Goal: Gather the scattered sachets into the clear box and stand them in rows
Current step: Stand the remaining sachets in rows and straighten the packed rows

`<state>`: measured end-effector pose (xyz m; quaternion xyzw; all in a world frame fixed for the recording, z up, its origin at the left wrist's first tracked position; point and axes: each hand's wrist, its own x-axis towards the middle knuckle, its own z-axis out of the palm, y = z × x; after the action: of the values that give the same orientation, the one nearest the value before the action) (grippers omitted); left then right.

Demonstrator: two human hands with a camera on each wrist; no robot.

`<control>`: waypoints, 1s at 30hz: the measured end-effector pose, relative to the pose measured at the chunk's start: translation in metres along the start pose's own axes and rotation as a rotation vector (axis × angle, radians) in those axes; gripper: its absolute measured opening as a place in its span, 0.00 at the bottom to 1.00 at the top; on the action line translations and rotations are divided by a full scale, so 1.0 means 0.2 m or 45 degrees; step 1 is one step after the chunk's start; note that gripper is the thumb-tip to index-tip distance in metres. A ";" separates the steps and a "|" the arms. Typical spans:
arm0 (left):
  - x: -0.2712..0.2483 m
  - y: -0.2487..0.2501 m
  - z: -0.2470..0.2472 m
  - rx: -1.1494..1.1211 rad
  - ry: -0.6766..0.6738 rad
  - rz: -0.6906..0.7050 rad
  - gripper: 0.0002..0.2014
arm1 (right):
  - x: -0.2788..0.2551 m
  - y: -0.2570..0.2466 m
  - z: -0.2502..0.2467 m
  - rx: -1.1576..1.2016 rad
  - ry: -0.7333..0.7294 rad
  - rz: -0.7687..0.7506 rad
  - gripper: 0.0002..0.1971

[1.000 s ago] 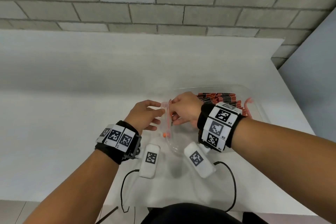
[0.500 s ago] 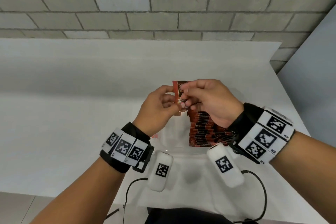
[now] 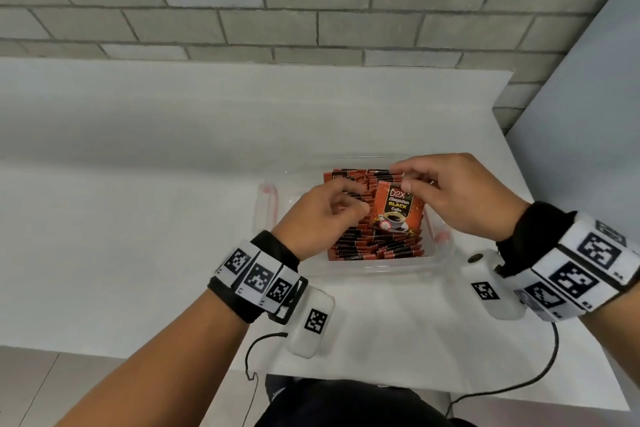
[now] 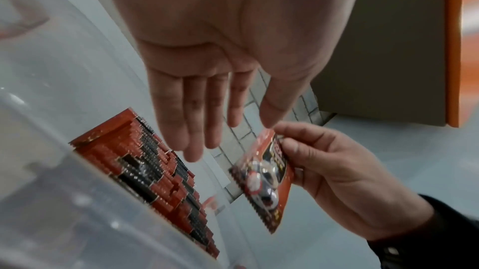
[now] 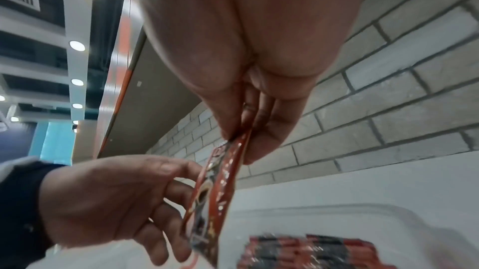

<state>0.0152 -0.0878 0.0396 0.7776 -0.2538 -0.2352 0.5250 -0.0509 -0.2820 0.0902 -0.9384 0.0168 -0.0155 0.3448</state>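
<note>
2 hands meet above a clear box (image 3: 381,269) on the white tabletop (image 3: 138,184). Thin, glossy see-through plastic with rounded corners forms its walls. The right hand (image 3: 460,194) pinches the top edge of a flat, square sachet (image 3: 398,206) between thumb and fingers, so it hangs upright over the box; its shiny red and black foil has zigzag-cut edges and carries a printed coffee cup. The left hand (image 3: 318,215) is just beside the sachet's left edge, its fingers (image 4: 181,121) straight and relaxed, gripping nothing; whether they touch the foil cannot be told. Inside the box, rows of sachets (image 3: 367,239) stand on edge, packed tightly, showing thin red and black stripes. Behind the tabletop rises a wall of grey blocks (image 3: 311,10), matt and rough.
</note>
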 end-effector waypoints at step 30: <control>0.07 -0.14 -0.02 0.255 0.095 -0.381 0.06 | -0.11 0.08 0.12 -0.383 -0.541 0.088 0.09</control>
<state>0.0320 -0.0853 0.0122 0.8632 -0.1379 -0.2553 0.4131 -0.0726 -0.2768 0.0610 -0.9602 -0.0219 0.1965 0.1975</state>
